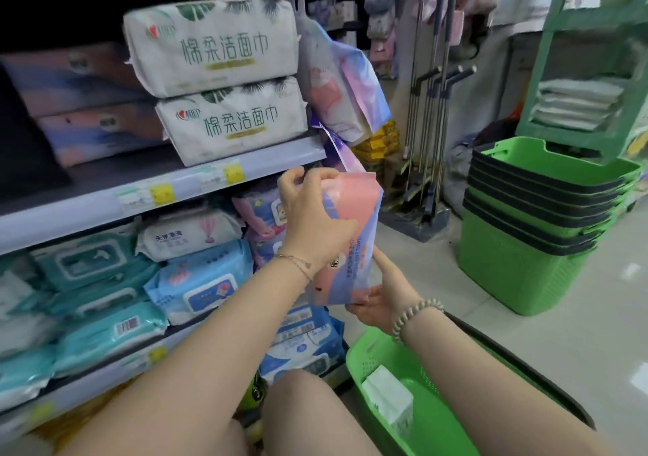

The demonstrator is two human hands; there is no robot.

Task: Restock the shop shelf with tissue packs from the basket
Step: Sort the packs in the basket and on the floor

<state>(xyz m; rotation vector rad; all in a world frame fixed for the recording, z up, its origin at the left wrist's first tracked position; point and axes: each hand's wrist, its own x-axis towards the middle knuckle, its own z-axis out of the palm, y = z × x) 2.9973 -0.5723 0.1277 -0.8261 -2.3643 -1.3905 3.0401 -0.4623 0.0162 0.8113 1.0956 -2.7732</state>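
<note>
A pink and lilac tissue pack (354,224) stands upright in the air in front of the shelf's right end. My left hand (312,217) grips its upper left side. My right hand (380,296) holds it from below. Under my right arm sits the green basket (368,357) with a white tissue pack (389,399) inside. The grey shelf board (168,189) above carries two stacked white packs (224,80). Left of them lie pink and blue packs (87,105) like the one I hold.
Wet-wipe packs (196,280) fill the lower shelves. More packs hang at the shelf's end (347,91). A stack of green baskets (536,220) stands on the tiled floor to the right, with mops (431,133) and a green rack (589,80) behind.
</note>
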